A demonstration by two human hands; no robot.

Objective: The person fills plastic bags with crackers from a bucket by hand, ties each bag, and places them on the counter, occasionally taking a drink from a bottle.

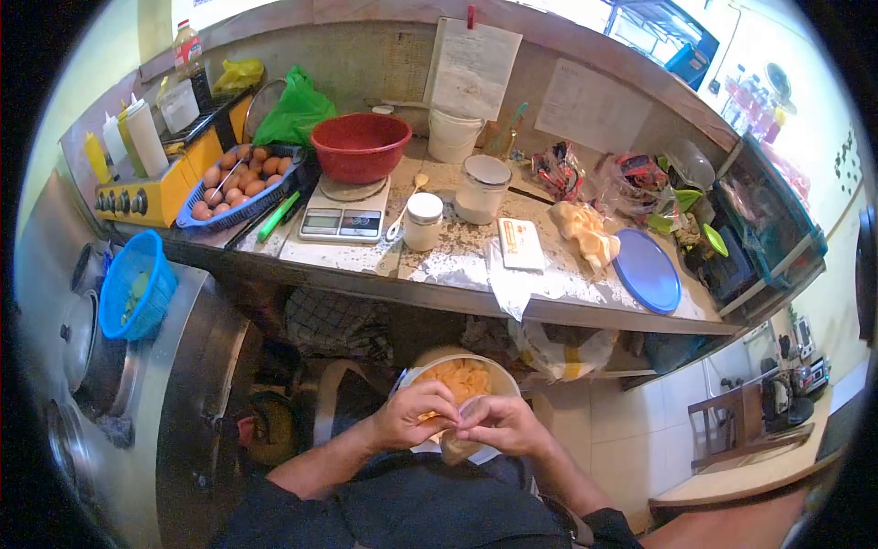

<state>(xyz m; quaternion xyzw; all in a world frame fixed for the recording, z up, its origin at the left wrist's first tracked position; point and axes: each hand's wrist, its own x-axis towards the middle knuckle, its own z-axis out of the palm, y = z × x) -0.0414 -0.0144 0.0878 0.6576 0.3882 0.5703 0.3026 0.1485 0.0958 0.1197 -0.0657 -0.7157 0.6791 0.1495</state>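
The left grip (413,414) and the right grip (508,426) meet fingertip to fingertip, both closed in a pinch on a small tan piece (460,447). It hangs just below the fingers, smooth-looking and tapered, its long axis running roughly toward the person's dark shirt (412,512). Under the grips sits a round white tub (510,379), holding crinkled, orange-yellow pieces (460,374).

Ahead of the grips, the worktop (366,259) is speckled and dusted white. A white pack (520,244) there carries orange print, too small for me to read — same with the handwriting on the pinned sheet (471,69). Beyond and to the left stand a digital scale (343,222) under a glossy red plastic basin (361,148), and brown eggs (240,186) in a blue lattice basket (229,220). Ahead and right lies a flat blue lid (647,272); farther left, a bottle (187,53) wears a red label — unreadable.
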